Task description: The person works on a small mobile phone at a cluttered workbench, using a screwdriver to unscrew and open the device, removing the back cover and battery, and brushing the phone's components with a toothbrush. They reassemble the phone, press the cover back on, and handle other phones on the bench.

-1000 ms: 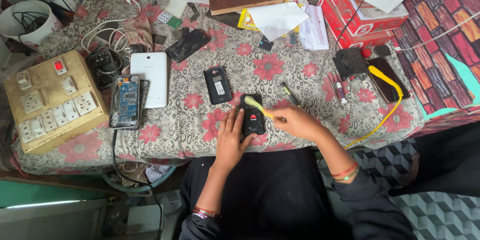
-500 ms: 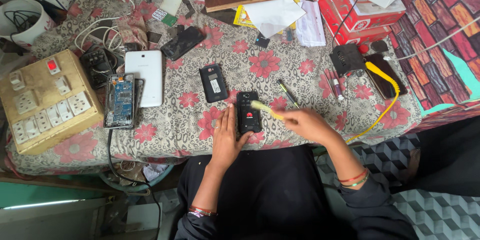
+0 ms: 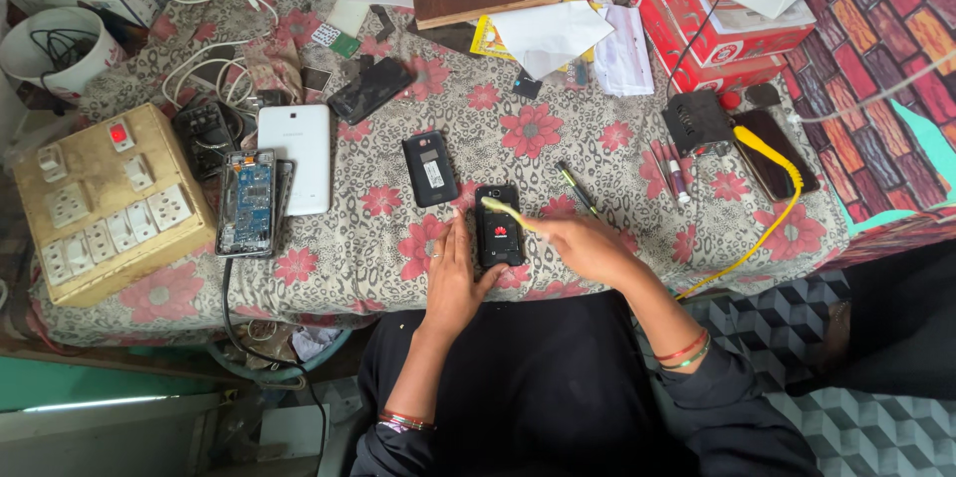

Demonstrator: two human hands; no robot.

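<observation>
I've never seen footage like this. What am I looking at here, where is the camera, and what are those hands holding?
There is no machine: a person wears a camera on the head, looking down at their own two bare hands. The left hand rests flat beside a black phone lying on a flowered cloth, steadying it. The right hand holds a small pale yellow tool with its tip over the phone. Around them lie another black phone, a white tablet, an opened phone showing its blue circuit board, a switch and socket board and a red box.
</observation>
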